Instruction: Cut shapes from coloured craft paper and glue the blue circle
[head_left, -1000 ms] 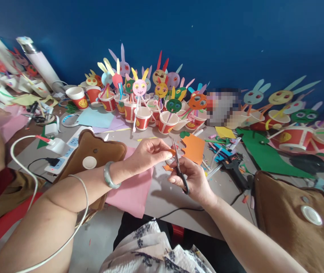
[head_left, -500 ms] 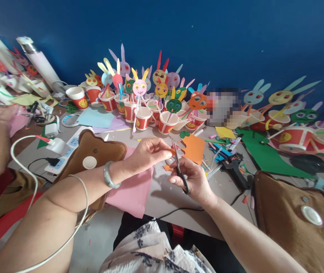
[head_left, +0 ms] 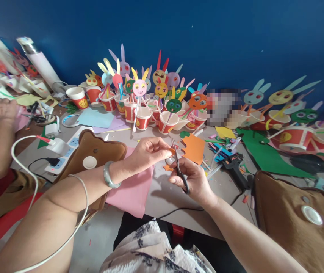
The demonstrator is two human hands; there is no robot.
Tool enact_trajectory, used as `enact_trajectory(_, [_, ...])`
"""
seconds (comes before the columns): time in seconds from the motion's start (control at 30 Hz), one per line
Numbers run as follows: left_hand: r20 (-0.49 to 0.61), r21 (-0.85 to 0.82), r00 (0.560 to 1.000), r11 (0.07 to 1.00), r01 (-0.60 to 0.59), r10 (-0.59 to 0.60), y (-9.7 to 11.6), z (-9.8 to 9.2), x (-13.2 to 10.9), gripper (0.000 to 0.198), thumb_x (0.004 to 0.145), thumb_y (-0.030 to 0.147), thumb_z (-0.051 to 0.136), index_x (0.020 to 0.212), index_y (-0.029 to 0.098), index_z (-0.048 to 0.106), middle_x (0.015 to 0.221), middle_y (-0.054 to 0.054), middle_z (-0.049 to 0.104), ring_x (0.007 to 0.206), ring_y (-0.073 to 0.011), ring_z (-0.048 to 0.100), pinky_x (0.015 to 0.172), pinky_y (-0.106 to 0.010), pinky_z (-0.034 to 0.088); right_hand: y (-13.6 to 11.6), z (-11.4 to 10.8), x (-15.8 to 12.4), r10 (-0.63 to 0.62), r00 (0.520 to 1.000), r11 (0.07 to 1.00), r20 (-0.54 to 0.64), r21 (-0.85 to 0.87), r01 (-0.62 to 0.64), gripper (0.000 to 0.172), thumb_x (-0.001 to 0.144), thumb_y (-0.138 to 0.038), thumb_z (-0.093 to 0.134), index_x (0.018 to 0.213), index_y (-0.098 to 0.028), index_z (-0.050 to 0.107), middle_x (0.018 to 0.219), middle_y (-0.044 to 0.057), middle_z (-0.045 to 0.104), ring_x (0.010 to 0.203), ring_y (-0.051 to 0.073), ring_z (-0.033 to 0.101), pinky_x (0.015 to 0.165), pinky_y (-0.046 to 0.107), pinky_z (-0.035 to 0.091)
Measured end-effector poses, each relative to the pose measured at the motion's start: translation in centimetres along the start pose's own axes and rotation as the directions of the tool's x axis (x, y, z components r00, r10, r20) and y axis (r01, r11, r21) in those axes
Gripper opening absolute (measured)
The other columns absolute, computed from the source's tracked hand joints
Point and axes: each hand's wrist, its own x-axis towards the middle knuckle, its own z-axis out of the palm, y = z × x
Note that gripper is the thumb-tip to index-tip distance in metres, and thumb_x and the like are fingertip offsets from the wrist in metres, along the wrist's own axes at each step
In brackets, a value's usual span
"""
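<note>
My left hand (head_left: 150,152) pinches a small piece of orange paper (head_left: 172,151), mostly covered by the fingertips. Fingers of my right hand (head_left: 195,182) are wrapped round the black handles of a pair of scissors (head_left: 181,175), whose blades point away from me and touch the orange piece. Just beyond my hands lies a larger orange sheet (head_left: 193,148) with a scalloped edge. Orange scraps (head_left: 167,167) rest on the table under the scissors. A pink sheet (head_left: 135,189) hangs over the table edge below my left wrist.
Paper cups (head_left: 168,123) with paper rabbit heads line the blue wall. On the right are a black glue gun (head_left: 237,172), a green sheet (head_left: 272,155) and a brown pouch (head_left: 295,220). Leftward lie another brown pouch (head_left: 107,146), a power strip (head_left: 62,163) and a co-worker's hand (head_left: 2,110).
The co-worker's hand at the left has shifted slightly upward. My own hands, the scissors and the orange piece stay almost in the same place.
</note>
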Motion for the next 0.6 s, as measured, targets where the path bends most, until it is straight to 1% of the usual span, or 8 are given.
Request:
enact_trajectory(0.23, [-0.014,-0.008,1.0,1.0,-0.017,0.017,0.02,0.02,0.08,0.009,0.077,0.02,0.072,0.073,0.016,0.065,0.075,-0.002,0.069,0.071,-0.0117,0.064,0.069,-0.025,0.053,-0.12,0.11,0.02,0.014,1.0,1.0,-0.001,0.022,-0.014,0.062,0.062,-0.072,0.082,0.086,-0.02,0.06,0.054,-0.003,0.058,0.048,0.012,0.048,0.046,0.025,0.037])
enact_trajectory(0.4, [-0.029,-0.01,0.999,1.0,-0.028,0.028,-0.1,-0.03,0.17,0.009,0.076,0.021,0.072,0.072,0.016,0.065,0.074,-0.002,0.07,0.072,-0.012,0.065,0.069,-0.024,0.053,-0.09,0.11,0.0,0.023,1.0,0.999,0.006,0.042,-0.023,0.061,0.062,-0.071,0.082,0.086,-0.02,0.059,0.055,-0.003,0.058,0.046,0.011,0.046,0.042,0.024,0.035])
enact_trajectory(0.6, [-0.035,-0.018,0.999,0.999,-0.038,0.037,-0.16,-0.06,0.21,0.009,0.077,0.02,0.072,0.073,0.016,0.065,0.075,-0.002,0.07,0.072,-0.0116,0.065,0.069,-0.024,0.054,0.05,0.11,0.04,0.005,1.0,0.999,0.003,0.039,-0.005,0.062,0.062,-0.072,0.082,0.086,-0.02,0.059,0.054,-0.004,0.057,0.046,0.011,0.046,0.044,0.025,0.035])
